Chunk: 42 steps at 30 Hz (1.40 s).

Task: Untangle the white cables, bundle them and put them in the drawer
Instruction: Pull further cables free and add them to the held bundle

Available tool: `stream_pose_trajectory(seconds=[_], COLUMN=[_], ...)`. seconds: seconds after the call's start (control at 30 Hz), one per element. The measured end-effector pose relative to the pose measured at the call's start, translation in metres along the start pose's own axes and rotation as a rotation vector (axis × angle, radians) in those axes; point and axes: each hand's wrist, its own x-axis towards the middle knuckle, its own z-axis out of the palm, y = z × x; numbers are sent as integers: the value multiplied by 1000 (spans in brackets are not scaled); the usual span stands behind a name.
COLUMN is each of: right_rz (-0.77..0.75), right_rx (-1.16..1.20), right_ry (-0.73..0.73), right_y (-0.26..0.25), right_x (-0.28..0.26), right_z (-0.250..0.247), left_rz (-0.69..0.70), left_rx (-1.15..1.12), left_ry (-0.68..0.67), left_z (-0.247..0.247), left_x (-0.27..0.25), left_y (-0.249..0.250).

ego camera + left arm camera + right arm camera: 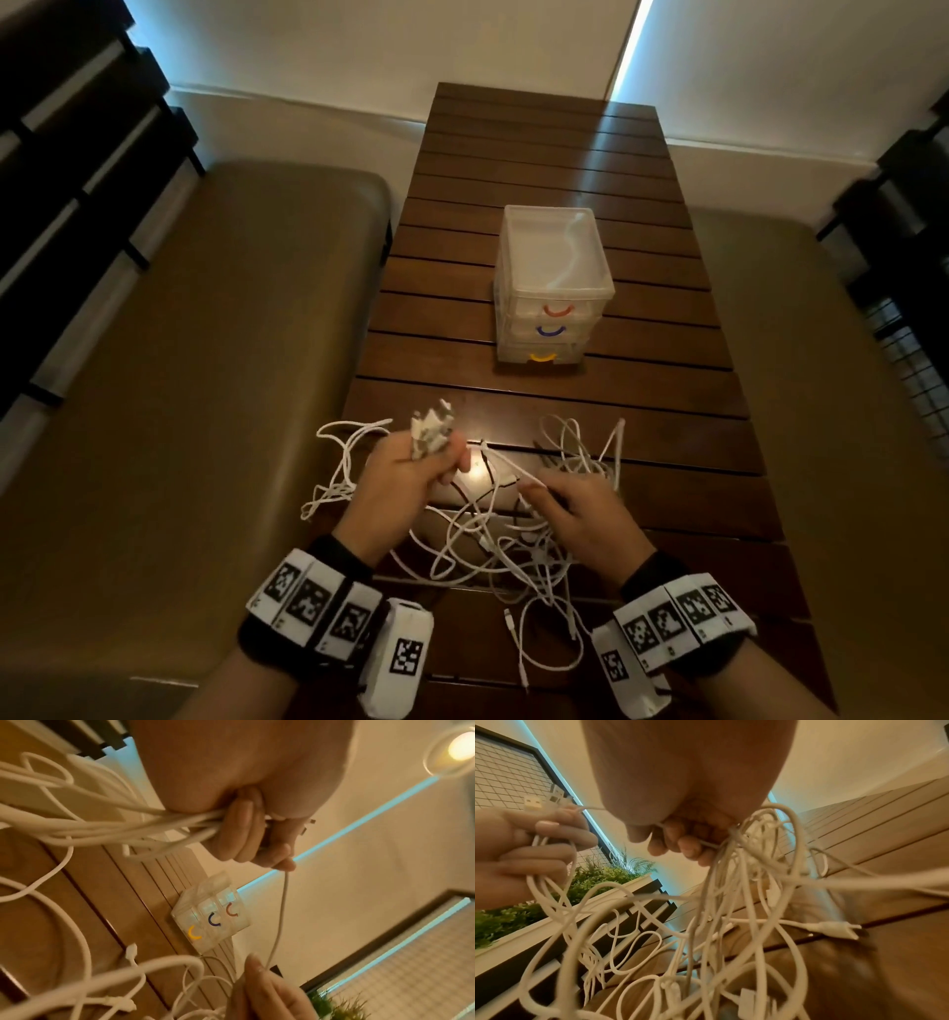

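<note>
Thin, smooth white cables (pixel 477 545) in a loose tangle on the near end of a dark slatted wooden table (pixel 667 462), USB plugs bunched upright in the fisted left hand (pixel 411 473). One taut strand pinched in the curled right hand (pixel 575 509). Farther back, a translucent plastic drawer unit (pixel 552 288) (red, blue, yellow handles, all closed), tan cushioned benches (pixel 195 385) either side, pale wall behind.

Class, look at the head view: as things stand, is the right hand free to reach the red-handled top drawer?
Probably not yet. The path across the wooden table to the top drawer is open, but the right hand grips a strand of the white cables, still tangled and also held by the left hand.
</note>
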Motion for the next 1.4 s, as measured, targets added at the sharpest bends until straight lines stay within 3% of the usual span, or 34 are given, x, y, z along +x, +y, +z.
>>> stream_pose_trajectory(seconds=[0.2,0.3,0.37,0.43,0.5,0.57,0.7,0.8,0.9,1.07,1.17,1.4], right_rz=[62,84,102,137,158,170,147,84,42,-58,-48,-93], right_rx=[-9,-2,0,-33,-116,-157,-175,-208,-235,-124,-53,-13], right_ry=[32,43,41,12,-50,-93,-99,-117,-185,-182,-95,1], right_y=[9,15,14,11,7,4,-4,-12,-15,-8,-10,-25], right_x=[3,-1,-2,-1,1,4,8,5,2,-5,-3,18], right_z=[-5,-3,-1,-2,-4,-5,-2,3,4,3,4,2], left_rz=[-31,-32,-72,-78,17,146,261,292,242,263,326,255], left_rx=[-485,-563,-377,-54,198,361,561,768,954,878,785,244], left_ry=[227,356,443,525,615,577,177,-71,-193,-182,-59,170], left_z=[-26,-32,-30,-28,-27,-20,3,22,35,28,17,12], left_x=[-5,-1,2,1,-1,-4,-8,-8,-11,-10,-2,-4], left_y=[14,8,-3,-7,-2,9,8,-12,-25,-22,-16,11])
